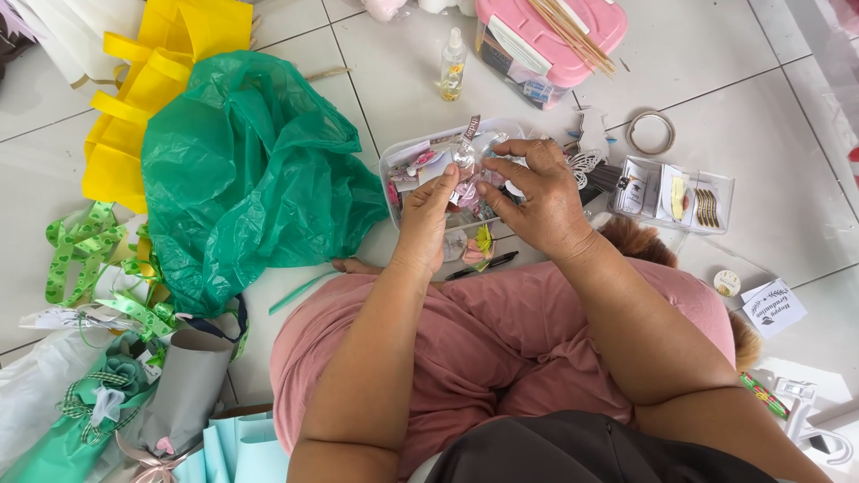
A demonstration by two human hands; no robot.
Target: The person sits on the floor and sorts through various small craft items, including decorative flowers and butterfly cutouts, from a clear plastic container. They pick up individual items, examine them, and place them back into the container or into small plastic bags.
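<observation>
1. I sit on the white tiled floor (805,215) with my legs folded. The biggest thing beside me is one crumpled green plastic bag (246,170), with one heap of yellow wrapping sheets (148,80) behind it.
2. At my lower left lie the rolled wrappings — one grey (183,394) and a light-blue stack (246,452); I cannot count its sheets.
3. One pink lidded box (546,40) stands ahead, a bundle of wooden skewers (573,31) across its lid — too many and too close together to count.
4. The step in hand, as I judge it: I am working a small clear crinkled wrapper (467,165) open or shut over one clear container of trinkets (420,165), which sits on the floor just beyond my knees.
5. My left hand (429,219) pinches the wrapper's lower edge, fingertips pressed together on it. My right hand (537,197) grips its other side, thumb and forefinger clamped on the film.
6. The next move, I think, calls for a steady pinch and a gentle pull — the film is thin and would tear or slip.
7. To the right: one clear tray of small labels (676,192).
8. Loose green heart-print ribbon (85,255) tangles at the left.
9. Smaller: one small spray bottle (453,64), one tape ring (650,132), one black pen (481,265) and one printed card (774,307).
</observation>
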